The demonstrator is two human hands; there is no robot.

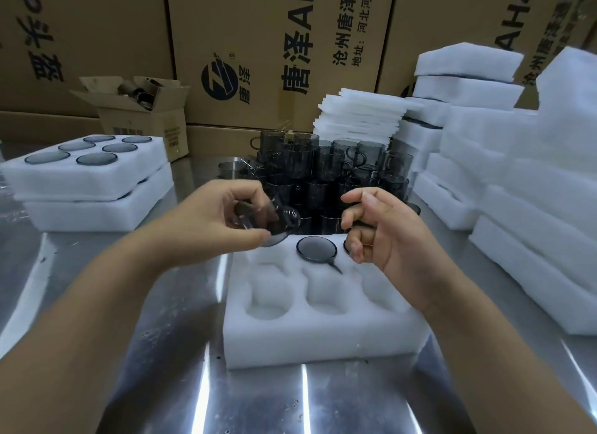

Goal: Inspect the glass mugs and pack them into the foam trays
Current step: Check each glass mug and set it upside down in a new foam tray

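On my feed the left hand [206, 213] grips a smoky glass mug [274, 222], fingers and thumb curled round it, tilted and held just above the far-left pocket of the foam tray [323, 340]. It's not seated in the pocket. The far-middle pocket has a seated mug [316, 247] in it, mouth down, handle tucked into its slit. The right hand [387, 233] hangs loosely curled with nothing in it that I can see, right over the far-right pocket, so it hides most of that spot; only a dark rim [346, 245] peeks out under the fingers. The three near pockets show bare foam. Directly behind the tray sits a big pile of loose mugs [326, 168], close to both hands. Off to the left are two stacked filled trays [90, 181], to the right tall foam stacks [517, 191] and a heap of thin foam sheets [358, 116]. There's a small open carton [142, 116] and big printed cartons [274, 45] at the back, all on a shiny steel table [161, 385].
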